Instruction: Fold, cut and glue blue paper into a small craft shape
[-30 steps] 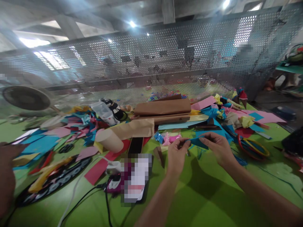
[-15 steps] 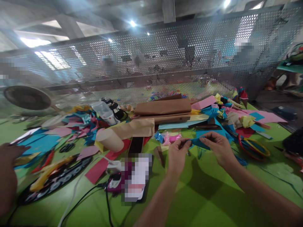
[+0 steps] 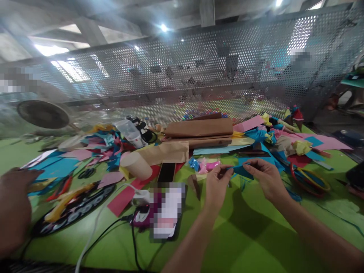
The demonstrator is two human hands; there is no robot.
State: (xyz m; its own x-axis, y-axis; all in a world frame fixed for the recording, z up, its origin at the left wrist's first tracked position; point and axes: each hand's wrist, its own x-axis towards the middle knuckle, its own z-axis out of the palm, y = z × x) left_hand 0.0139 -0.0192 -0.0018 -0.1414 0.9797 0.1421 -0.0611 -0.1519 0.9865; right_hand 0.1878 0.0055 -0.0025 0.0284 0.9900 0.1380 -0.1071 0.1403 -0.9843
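Observation:
A small piece of blue paper (image 3: 243, 171) is held up between my two hands, over the green table (image 3: 241, 242). My left hand (image 3: 217, 184) pinches its left end between thumb and fingers. At its right end, my right hand (image 3: 263, 176) grips the paper in the same way. The paper looks folded or rolled, though the fingers cover both ends. Just left of my left hand lies a small brown paper cone (image 3: 194, 185). Small shiny packets in blue and pink (image 3: 204, 165) sit behind it.
Nearer the left are a phone (image 3: 167, 212), a charger with cables (image 3: 142, 197), a beige paper tube (image 3: 137, 166) and scissors (image 3: 87, 172). Rolled brown paper (image 3: 199, 128) lies at the back. Red and yellow rings (image 3: 309, 180) rest at right. Another person's hand (image 3: 14, 204) is at far left.
The view has shifted slightly, so everything appears a little further right. Both hands keep their pinch on the blue paper, with hardly any movement.

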